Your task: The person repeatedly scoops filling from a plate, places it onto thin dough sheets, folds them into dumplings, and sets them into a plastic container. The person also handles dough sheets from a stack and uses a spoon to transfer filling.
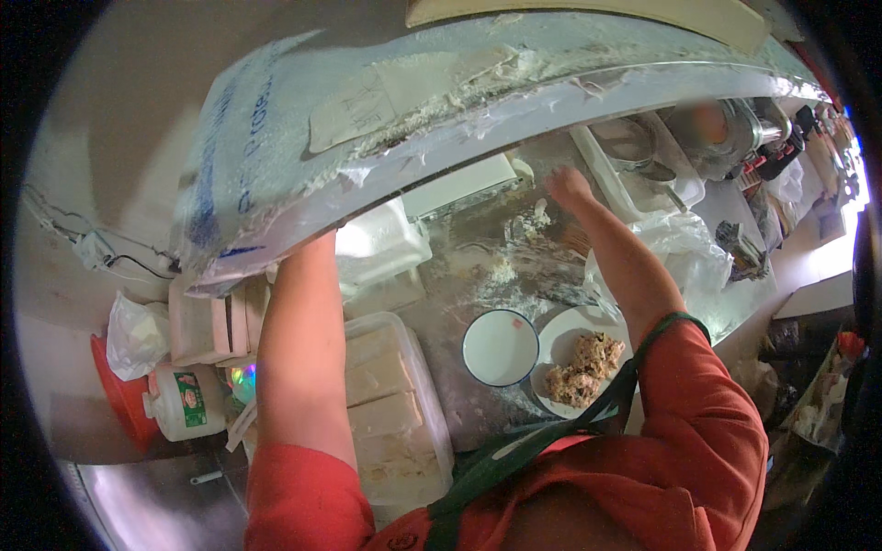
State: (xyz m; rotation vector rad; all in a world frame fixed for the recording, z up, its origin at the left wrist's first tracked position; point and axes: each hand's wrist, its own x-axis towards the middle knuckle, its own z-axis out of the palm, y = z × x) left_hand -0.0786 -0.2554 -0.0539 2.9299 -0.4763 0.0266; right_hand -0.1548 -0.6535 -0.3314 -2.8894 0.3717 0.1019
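Note:
My left hand is out of view, with its forearm running up behind the edge of a flour-dusted ledge [441, 162] wrapped in printed plastic film. Beneath that ledge, my right hand [569, 188] hovers over or rests on the floury work surface [455, 296]; its fingers are too blurred to show a grip. Bits of whitish dough [541, 212] lie just below it. Nearer my body stands a white enamel bowl [500, 350] with a dark rim. Beside it, a white plate [559, 329] carries minced filling [584, 368].
A plastic tub [435, 420] of pale blocks sits by my left arm, below a white foam box [386, 241]. To the right are a white tray [606, 182] with a sieve [623, 141] and a clear plastic bag [679, 251]. A white jug [186, 403] stands far left.

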